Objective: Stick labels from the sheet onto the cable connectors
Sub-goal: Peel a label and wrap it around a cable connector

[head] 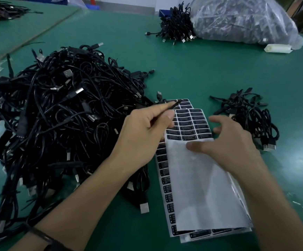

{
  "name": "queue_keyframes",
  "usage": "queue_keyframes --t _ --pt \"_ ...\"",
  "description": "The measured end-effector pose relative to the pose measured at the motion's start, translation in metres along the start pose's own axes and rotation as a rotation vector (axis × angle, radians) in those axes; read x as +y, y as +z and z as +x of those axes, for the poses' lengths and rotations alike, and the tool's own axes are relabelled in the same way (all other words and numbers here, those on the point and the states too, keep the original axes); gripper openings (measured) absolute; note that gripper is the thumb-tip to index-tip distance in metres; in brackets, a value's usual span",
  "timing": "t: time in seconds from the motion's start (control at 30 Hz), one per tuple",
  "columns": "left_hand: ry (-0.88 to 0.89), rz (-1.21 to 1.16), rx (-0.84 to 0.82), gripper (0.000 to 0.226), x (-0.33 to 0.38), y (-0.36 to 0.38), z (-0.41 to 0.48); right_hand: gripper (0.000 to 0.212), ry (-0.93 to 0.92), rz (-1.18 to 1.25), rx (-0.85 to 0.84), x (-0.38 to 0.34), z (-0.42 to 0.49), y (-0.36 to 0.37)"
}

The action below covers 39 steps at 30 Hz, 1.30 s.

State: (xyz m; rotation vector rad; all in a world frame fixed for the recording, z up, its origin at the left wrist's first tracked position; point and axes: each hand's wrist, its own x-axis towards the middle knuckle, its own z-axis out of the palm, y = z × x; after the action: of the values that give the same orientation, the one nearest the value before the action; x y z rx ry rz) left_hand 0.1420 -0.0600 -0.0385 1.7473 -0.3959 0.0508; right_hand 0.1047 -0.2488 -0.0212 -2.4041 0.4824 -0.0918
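A stack of white label sheets [197, 187] lies on the green table, black labels [192, 124] still filling the top sheet's far end. My left hand [145, 131] pinches a thin dark stick-like thing [167, 107], a cable end or tool, I cannot tell which; its tip is over the sheets' far edge. My right hand [230, 140] hovers over the top sheet with fingers spread, thumb close to the bare backing. A big tangle of black USB cables [60, 115] lies to the left.
A smaller bunch of black cables [250, 115] sits right of the sheets. At the far side, another cable bundle [178, 24] spills from a clear plastic bag [246, 20], with a white roll-like object [277, 48] near it. More cables [0, 9] lie at far left.
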Motion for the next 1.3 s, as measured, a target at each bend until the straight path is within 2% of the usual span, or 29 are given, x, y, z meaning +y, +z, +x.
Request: queue_keyframes --t 0.1,0.17,0.27,0.37,0.5,0.6,0.67,0.83,1.0,1.17,1.3 --pt "-0.008 -0.044 0.001 0.034 0.002 -0.001 0.000 0.085 0.024 0.103 -0.027 0.003 0.001 -0.004" --pt "-0.008 -0.081 0.011 0.022 0.003 -0.002 0.001 0.080 -0.006 0.108 -0.006 0.004 0.003 -0.004" --pt "-0.012 -0.114 0.043 0.020 0.003 -0.003 0.005 0.062 -0.083 0.119 0.083 0.006 0.004 -0.002" --pt "-0.030 -0.135 0.052 0.009 0.003 -0.001 0.004 0.042 -0.095 0.267 0.095 0.006 0.005 0.001" --pt "0.023 0.056 0.036 0.014 0.003 0.005 -0.004 0.026 -0.142 0.468 -0.021 0.001 0.004 0.005" --pt "0.127 0.233 -0.037 0.018 0.003 0.011 -0.010 0.024 -0.164 0.581 -0.106 -0.007 0.000 0.008" --pt "0.143 0.272 -0.062 0.015 0.003 0.014 -0.012 0.027 -0.153 0.641 -0.149 -0.010 -0.003 0.010" --pt "0.086 0.277 -0.037 0.016 0.000 0.014 -0.012 0.027 -0.066 0.855 -0.241 -0.011 -0.004 0.002" --pt "0.011 0.260 -0.016 0.023 0.004 0.016 -0.012 0.024 -0.034 0.862 -0.291 -0.007 -0.002 -0.003" --pt "-0.019 0.191 -0.008 0.008 0.011 0.016 -0.013 0.024 0.007 0.926 -0.309 -0.010 -0.002 -0.007" --pt "0.074 0.197 0.018 0.036 0.014 0.020 -0.014 0.023 0.010 0.953 -0.298 -0.012 -0.004 -0.005"
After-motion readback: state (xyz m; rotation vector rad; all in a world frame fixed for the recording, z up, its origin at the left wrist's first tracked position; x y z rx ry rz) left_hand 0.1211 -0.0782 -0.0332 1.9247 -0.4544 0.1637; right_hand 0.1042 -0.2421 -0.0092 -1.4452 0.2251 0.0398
